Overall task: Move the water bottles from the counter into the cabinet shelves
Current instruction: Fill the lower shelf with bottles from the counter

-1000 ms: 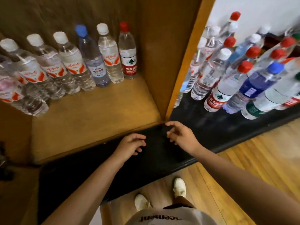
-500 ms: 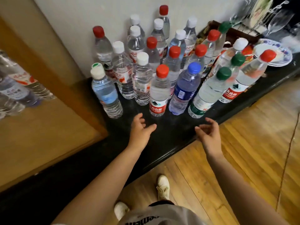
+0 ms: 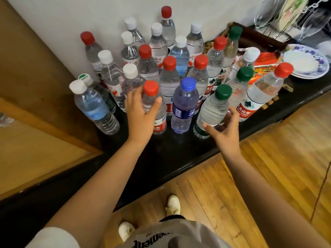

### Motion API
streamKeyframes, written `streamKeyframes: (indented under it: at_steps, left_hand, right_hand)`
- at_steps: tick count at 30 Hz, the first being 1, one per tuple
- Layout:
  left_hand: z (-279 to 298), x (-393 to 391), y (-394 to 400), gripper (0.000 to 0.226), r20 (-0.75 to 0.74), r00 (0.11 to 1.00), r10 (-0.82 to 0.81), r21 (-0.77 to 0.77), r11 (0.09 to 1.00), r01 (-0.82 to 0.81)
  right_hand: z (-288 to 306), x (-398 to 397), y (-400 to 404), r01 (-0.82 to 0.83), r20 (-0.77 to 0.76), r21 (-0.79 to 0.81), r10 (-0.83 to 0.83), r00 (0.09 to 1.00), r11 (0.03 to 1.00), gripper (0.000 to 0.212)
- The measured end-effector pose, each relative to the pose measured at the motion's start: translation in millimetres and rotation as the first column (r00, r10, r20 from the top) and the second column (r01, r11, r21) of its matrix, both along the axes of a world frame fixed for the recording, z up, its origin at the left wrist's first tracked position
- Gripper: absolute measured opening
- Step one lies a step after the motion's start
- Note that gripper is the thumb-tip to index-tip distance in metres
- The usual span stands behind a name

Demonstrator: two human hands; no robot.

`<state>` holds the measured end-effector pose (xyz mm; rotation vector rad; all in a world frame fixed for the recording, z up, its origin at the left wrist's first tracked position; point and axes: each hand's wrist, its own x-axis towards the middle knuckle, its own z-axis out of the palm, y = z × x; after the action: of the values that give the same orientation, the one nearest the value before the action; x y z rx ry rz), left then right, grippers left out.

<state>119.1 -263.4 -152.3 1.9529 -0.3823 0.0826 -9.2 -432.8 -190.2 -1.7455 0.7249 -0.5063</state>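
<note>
From the head camera, the left hand wraps around the front red-capped bottle, thumb on its right side and fingers curled round its left, below the cap. That bottle stands upright on the dark surface, long axis vertical, cap toward the camera. The right hand cups the green-capped bottle: thumb in front near its base, fingers reaching round the right side; whether the grip is firm cannot be told. This bottle also stands on its base, its cap leaning slightly right in the wide-angle view.

Between the two hands stands a blue-capped bottle, upright. Just left of the left hand is a white-capped bottle. Beyond both hands, more bottles crowd back to the wall, all caps up. Far right of the right hand sits a blue-patterned plate. Left of the left hand lies the wooden cabinet shelf.
</note>
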Motion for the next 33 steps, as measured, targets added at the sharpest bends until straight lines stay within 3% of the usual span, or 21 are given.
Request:
streamKeyframes:
  at_steps: [2, 5, 10, 16, 22, 26, 33]
  left_hand:
    - [-1.3, 2.0, 0.4, 0.041, 0.013, 0.999, 0.030, 0.079, 0.996, -0.031]
    - [-3.5, 0.8, 6.1, 0.040, -0.004, 1.000, 0.014, 0.064, 0.998, -0.014]
    - [-9.2, -15.3, 20.7, 0.037, -0.082, 0.991, -0.107, -0.157, 0.983, 0.093]
    - [-11.9, -19.9, 43.2, 0.031, -0.102, 0.980, -0.171, -0.145, 0.977, 0.155]
    - [-7.0, -38.0, 83.5, 0.028, -0.151, 0.968, -0.201, -0.070, 0.979, 0.193]
    - [-7.0, -54.4, 129.5, 0.036, -0.174, 0.975, -0.139, -0.061, 0.990, 0.130]
    - [-7.4, -78.3, 223.0, 0.040, -0.189, 0.982, 0.028, -0.034, 0.999, -0.035]
  right_hand:
    - [-0.9, -1.0, -0.8, 0.006, 0.019, 0.024, -0.007, 1.000, 1.000, 0.072]
    - [-3.0, -2.7, 0.0, 0.020, 0.042, 0.030, -0.021, 0.999, 0.999, 0.072]
    - [-5.8, -4.8, -5.5, 0.043, -0.028, -0.109, -0.047, 0.999, 0.993, 0.074]
    - [-4.2, -10.9, -2.8, -0.159, -0.089, -0.262, 0.141, 0.986, 0.952, 0.071]
    - [-8.0, 0.1, 43.7, -0.352, -0.184, -0.282, 0.310, 0.933, 0.893, 0.068]
    - [-11.1, 15.9, 97.6, -0.521, -0.192, -0.236, 0.486, 0.853, 0.820, 0.075]
    - [-12.0, 32.9, 200.4, -0.672, -0.225, -0.266, 0.633, 0.741, 0.691, 0.070]
